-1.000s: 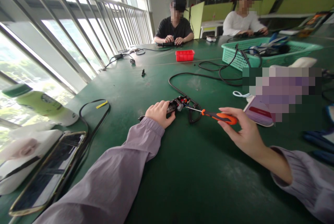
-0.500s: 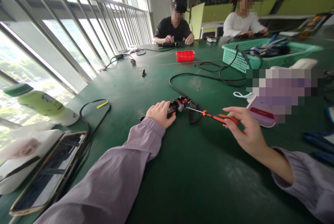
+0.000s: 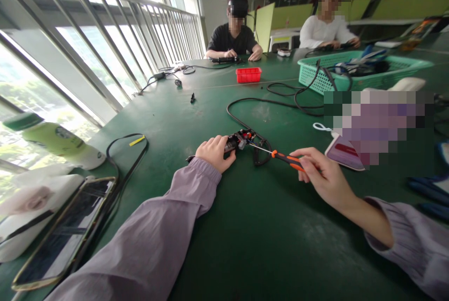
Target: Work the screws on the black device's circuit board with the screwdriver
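Note:
My left hand (image 3: 214,153) is closed around a black corded device (image 3: 231,142) whose right end shows bare inner parts in red and grey. It lies low over the green table. Held in my right hand (image 3: 321,170) is an orange and black screwdriver (image 3: 288,160), gripped by the back of its handle. Its thin metal shaft points left, and the tip reaches the exposed end of the device. Just below that end lies a black loop-shaped part (image 3: 260,155). I cannot make out exactly what the tip touches.
A red bin (image 3: 248,75) and a teal basket (image 3: 305,74) of tools stand farther back. A black cable (image 3: 252,100) curves across the table (image 3: 245,240). Phones (image 3: 66,235), a bottle (image 3: 56,139) and a strap lie left. Two people sit across.
My right hand has shifted its hold on the screwdriver handle, its fingers now closed more firmly round it. The left hand and the device have stayed in place.

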Motion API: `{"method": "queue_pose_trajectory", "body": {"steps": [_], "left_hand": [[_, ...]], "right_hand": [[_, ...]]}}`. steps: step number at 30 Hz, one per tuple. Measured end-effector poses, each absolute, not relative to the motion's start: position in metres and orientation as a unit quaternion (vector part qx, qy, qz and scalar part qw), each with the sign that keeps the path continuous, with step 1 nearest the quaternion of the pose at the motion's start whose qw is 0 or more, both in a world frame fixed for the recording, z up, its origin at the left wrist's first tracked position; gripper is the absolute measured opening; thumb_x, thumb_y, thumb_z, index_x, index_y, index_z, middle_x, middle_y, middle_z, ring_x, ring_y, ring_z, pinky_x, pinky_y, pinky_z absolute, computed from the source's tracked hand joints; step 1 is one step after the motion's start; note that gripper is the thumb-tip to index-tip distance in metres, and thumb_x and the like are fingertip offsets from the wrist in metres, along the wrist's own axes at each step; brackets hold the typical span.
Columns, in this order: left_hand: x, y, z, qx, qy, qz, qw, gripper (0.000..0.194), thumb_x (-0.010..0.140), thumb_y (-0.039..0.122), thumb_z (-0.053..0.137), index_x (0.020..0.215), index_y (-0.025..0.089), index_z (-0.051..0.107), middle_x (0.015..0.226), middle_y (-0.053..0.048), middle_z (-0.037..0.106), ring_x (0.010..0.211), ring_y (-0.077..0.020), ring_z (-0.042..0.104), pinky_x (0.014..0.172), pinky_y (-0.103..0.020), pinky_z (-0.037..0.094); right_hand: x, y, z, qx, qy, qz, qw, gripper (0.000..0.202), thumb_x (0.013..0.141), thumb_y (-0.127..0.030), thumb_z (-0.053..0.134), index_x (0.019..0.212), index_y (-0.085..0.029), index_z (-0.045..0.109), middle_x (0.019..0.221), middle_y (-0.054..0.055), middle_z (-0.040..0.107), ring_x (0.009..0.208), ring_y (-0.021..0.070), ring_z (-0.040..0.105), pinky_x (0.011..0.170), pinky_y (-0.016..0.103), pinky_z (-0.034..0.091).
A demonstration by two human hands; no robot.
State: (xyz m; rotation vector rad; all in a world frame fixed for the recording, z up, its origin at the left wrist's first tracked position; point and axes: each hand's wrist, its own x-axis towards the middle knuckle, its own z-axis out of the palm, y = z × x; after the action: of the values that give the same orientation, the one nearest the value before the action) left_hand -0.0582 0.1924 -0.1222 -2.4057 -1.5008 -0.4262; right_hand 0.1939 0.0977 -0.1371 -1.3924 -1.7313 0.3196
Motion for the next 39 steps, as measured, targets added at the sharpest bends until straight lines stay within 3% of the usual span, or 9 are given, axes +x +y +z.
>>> {"method": "queue_pose_trajectory", "body": {"steps": [7,10,13,18,20,26,31,33,39], "left_hand": [[-0.0580,0.1928,-0.1235,-0.832,-0.518,-0.147,0.136,0.035,0.079,0.040,0.045,0.104,0.019,0.056,0.093,-0.005,0.064,0.088,-0.0213,0.061,0.068,-0.031,0.044],[-0.0578,0.1930,-0.1239,-0.828,-0.523,-0.145,0.138,0.035,0.079,0.040,0.045,0.104,0.019,0.056,0.093,-0.005,0.065,0.089,-0.0210,0.060,0.069,-0.030,0.044],[-0.0584,0.1932,-0.1235,-0.831,-0.521,-0.142,0.134,0.035,0.078,0.041,0.045,0.105,0.019,0.056,0.094,-0.005,0.065,0.088,-0.0211,0.060,0.069,-0.031,0.044],[-0.0592,0.1934,-0.1229,-0.833,-0.518,-0.144,0.132,0.035,0.079,0.040,0.045,0.105,0.019,0.055,0.093,-0.005,0.064,0.088,-0.0213,0.061,0.069,-0.031,0.044],[-0.0588,0.1931,-0.1230,-0.833,-0.518,-0.144,0.134,0.035,0.079,0.040,0.045,0.105,0.019,0.055,0.092,-0.005,0.064,0.088,-0.0211,0.061,0.068,-0.031,0.044],[-0.0584,0.1925,-0.1232,-0.830,-0.520,-0.147,0.137,0.035,0.079,0.040,0.044,0.105,0.019,0.055,0.093,-0.004,0.064,0.088,-0.0207,0.061,0.069,-0.031,0.044],[-0.0599,0.1940,-0.1238,-0.834,-0.515,-0.142,0.140,0.036,0.079,0.040,0.044,0.105,0.019,0.056,0.093,-0.004,0.064,0.087,-0.0208,0.061,0.068,-0.031,0.044],[-0.0599,0.1939,-0.1243,-0.833,-0.514,-0.145,0.142,0.036,0.079,0.040,0.044,0.105,0.018,0.056,0.093,-0.004,0.064,0.087,-0.0207,0.061,0.068,-0.031,0.044],[-0.0584,0.1925,-0.1243,-0.831,-0.515,-0.151,0.144,0.035,0.079,0.039,0.045,0.104,0.018,0.056,0.092,-0.003,0.064,0.087,-0.0206,0.061,0.068,-0.031,0.045]], "right_hand": [[0.1928,0.1001,-0.1391,-0.512,-0.667,0.019,0.541,0.031,0.079,-0.027,0.059,0.108,-0.023,0.051,0.106,0.007,0.058,0.098,0.0217,0.059,0.087,0.039,0.046],[0.1925,0.0980,-0.1369,-0.528,-0.695,0.059,0.484,0.021,0.083,-0.030,0.054,0.102,-0.022,0.054,0.083,0.003,0.063,0.077,0.0181,0.063,0.072,0.034,0.050],[0.1928,0.0982,-0.1345,-0.561,-0.696,0.151,0.421,0.021,0.090,-0.032,0.041,0.101,-0.022,0.054,0.053,-0.004,0.054,0.048,0.0131,0.054,0.051,0.029,0.046],[0.1920,0.1013,-0.1367,-0.531,-0.660,0.053,0.528,0.030,0.080,-0.029,0.058,0.108,-0.023,0.051,0.100,0.006,0.061,0.091,0.0200,0.062,0.081,0.035,0.048],[0.1913,0.1002,-0.1369,-0.514,-0.675,0.029,0.528,0.030,0.078,-0.027,0.059,0.107,-0.023,0.051,0.105,0.007,0.059,0.097,0.0211,0.060,0.085,0.036,0.047],[0.1917,0.0978,-0.1336,-0.562,-0.705,0.143,0.408,0.021,0.089,-0.033,0.041,0.101,-0.022,0.054,0.056,-0.003,0.056,0.055,0.0146,0.058,0.059,0.031,0.048],[0.1917,0.1013,-0.1378,-0.520,-0.669,0.054,0.528,0.033,0.079,-0.026,0.059,0.110,-0.022,0.050,0.103,0.006,0.060,0.093,0.0197,0.061,0.084,0.036,0.047],[0.1913,0.1005,-0.1387,-0.506,-0.680,0.035,0.530,0.033,0.078,-0.025,0.060,0.110,-0.022,0.050,0.107,0.007,0.059,0.099,0.0210,0.059,0.088,0.037,0.046],[0.1929,0.0989,-0.1363,-0.571,-0.701,0.156,0.398,0.024,0.089,-0.035,0.041,0.104,-0.022,0.054,0.059,-0.002,0.057,0.058,0.0152,0.058,0.062,0.031,0.048]]}}
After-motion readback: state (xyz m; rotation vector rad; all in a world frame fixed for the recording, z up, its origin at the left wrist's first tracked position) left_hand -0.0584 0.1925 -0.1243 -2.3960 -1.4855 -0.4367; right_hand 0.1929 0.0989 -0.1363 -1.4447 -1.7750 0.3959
